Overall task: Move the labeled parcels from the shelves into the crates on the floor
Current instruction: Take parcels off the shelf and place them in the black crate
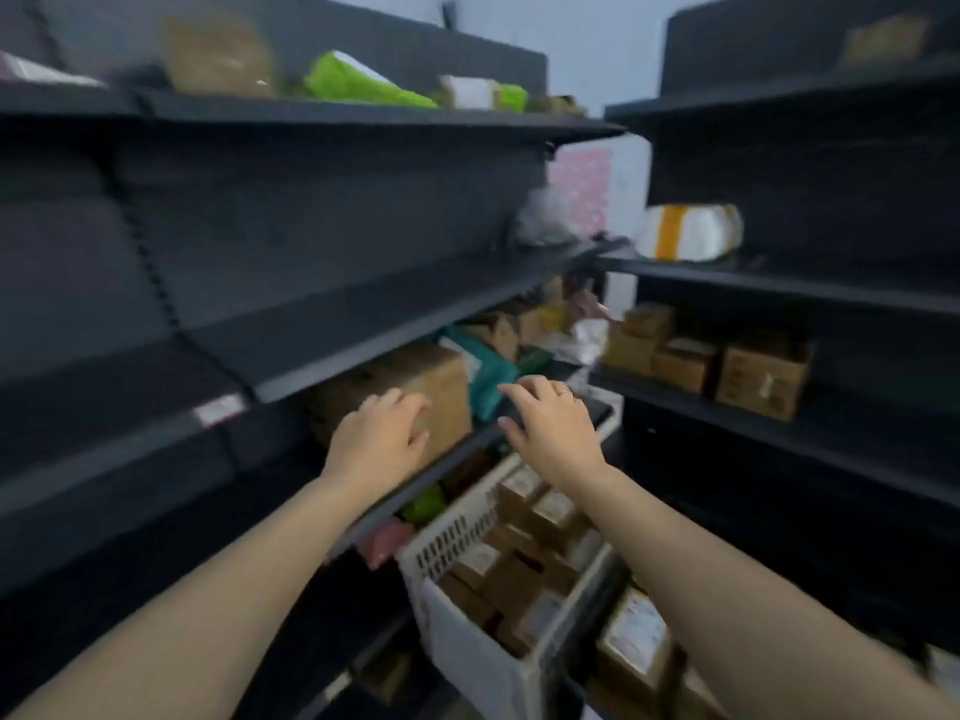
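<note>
A large brown cardboard parcel (pixel 431 387) stands on the third shelf (pixel 322 366) of the dark left rack. My left hand (pixel 379 433) reaches in front of its near face with loosely curled fingers; blur hides whether it touches. My right hand (pixel 550 423), a ring on one finger, hovers open just right of the parcel, over a teal mailer (pixel 488 376). On the floor below stands a white slotted crate (pixel 467 579) holding several small labeled cardboard boxes (pixel 524 558).
Green mailers (pixel 358 83) and a brown bag lie on the top left shelf. The right rack holds a white parcel with orange tape (pixel 691 231) and cardboard boxes (pixel 727 366). More boxes (pixel 634 641) sit on the floor right of the crate. The aisle is narrow.
</note>
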Demonstrator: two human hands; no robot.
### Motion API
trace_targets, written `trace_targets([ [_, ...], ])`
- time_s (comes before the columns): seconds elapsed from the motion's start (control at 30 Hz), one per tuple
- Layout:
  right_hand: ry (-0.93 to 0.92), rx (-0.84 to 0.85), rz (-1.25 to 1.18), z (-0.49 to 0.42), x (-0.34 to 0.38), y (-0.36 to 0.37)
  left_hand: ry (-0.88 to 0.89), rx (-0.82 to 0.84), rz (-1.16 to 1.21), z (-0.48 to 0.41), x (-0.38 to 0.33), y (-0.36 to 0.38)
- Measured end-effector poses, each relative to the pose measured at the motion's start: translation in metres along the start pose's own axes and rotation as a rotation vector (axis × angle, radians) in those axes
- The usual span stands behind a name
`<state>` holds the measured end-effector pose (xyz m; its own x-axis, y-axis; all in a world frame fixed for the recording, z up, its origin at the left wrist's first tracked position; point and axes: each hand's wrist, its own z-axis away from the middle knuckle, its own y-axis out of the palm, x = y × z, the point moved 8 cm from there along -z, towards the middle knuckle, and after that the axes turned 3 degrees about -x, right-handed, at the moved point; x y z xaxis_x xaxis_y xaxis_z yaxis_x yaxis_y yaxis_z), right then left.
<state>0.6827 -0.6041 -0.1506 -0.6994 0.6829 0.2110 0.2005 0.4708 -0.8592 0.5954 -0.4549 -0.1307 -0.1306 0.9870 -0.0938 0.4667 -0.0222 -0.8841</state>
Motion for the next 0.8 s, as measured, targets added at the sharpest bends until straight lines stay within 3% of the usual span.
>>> trace_targets([
  [0.23,-0.430,-0.080,-0.191,-0.089,0.233,0.007,-0.283,-0.222,-0.289,0.070,0.170,-0.143],
  [0.47,-0.775,-0.027,-0.387,-0.099,0.428,0.040,-0.624,-0.267,-0.498,0.195,0.289,-0.237],
  [0.63,-0.910,0.013,-0.498,-0.080,0.536,0.059,-0.813,-0.280,-0.591,0.273,0.354,-0.280],
  [0.8,-0.860,0.094,-0.555,-0.086,0.613,0.082,-0.972,-0.347,-0.405,0.306,0.431,-0.303],
])
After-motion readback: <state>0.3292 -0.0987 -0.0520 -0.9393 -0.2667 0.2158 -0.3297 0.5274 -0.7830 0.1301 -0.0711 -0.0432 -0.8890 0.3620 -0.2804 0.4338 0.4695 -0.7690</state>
